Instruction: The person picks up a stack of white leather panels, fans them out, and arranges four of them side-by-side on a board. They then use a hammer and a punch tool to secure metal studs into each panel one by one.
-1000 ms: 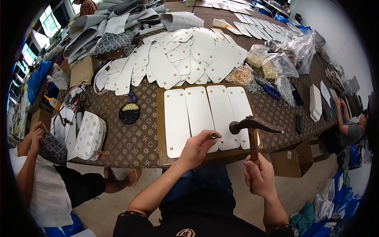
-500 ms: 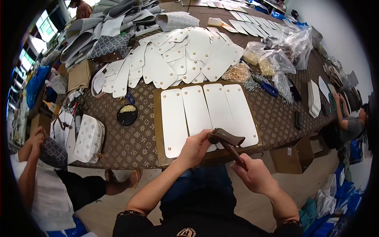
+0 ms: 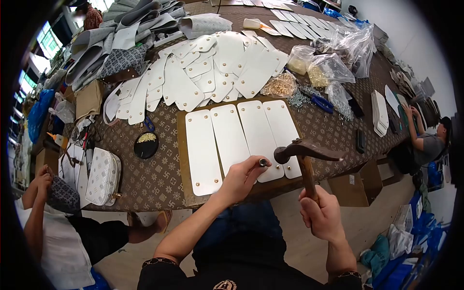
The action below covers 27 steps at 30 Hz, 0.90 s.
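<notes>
My left hand is closed around a short metal setting punch, its round end facing up, over the lower ends of several white strap-like panels. These lie side by side on a brown board, with brass-coloured rivets at their ends. My right hand grips the wooden handle of a claw hammer. The hammer's rusty head is raised to the right of the punch, apart from it, and covers part of the rightmost panel.
Behind the board lies a heap of riveted white pieces. Bags of rivets and blue pliers lie right of it. A black dish of small rivets and a white patterned bag are leftward. Other people sit at both sides.
The hammer has lifted off the punch, up and to the right, and its head has turned. My left hand stays near the panels' lower ends with the punch. The view has shifted slightly.
</notes>
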Available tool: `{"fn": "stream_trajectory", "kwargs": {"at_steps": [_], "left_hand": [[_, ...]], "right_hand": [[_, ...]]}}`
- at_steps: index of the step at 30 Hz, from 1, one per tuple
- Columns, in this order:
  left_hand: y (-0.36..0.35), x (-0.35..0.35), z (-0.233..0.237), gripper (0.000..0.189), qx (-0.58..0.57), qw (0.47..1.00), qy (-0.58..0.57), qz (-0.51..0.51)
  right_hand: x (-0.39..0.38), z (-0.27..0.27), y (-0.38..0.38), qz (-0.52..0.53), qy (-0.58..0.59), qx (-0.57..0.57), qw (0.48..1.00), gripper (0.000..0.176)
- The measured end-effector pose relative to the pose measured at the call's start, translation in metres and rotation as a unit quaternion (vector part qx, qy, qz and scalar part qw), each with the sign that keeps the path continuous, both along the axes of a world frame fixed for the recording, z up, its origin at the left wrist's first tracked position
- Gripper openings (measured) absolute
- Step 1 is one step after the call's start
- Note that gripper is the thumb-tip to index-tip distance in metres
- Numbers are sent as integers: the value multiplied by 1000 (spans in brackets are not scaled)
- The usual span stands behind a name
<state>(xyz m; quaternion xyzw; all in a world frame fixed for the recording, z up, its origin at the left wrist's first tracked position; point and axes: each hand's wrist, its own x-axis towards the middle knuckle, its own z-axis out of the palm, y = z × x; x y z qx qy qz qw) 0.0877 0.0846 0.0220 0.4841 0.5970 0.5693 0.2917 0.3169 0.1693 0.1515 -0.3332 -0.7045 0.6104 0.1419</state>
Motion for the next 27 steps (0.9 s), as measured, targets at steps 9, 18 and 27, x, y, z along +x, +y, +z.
{"fn": "stream_trajectory", "kwargs": {"at_steps": [9, 18, 27], "left_hand": [[4, -3, 0, 19, 41, 999, 15, 0], [15, 5, 12, 19, 7, 1000, -25, -13], [46, 19, 5, 18, 1, 999, 6, -48]], "right_hand": [[-2, 19, -7, 38, -75, 156, 984, 27], [19, -16, 4, -51, 65, -28, 996, 23], [26, 0, 10, -50, 6, 3, 999, 23]]}}
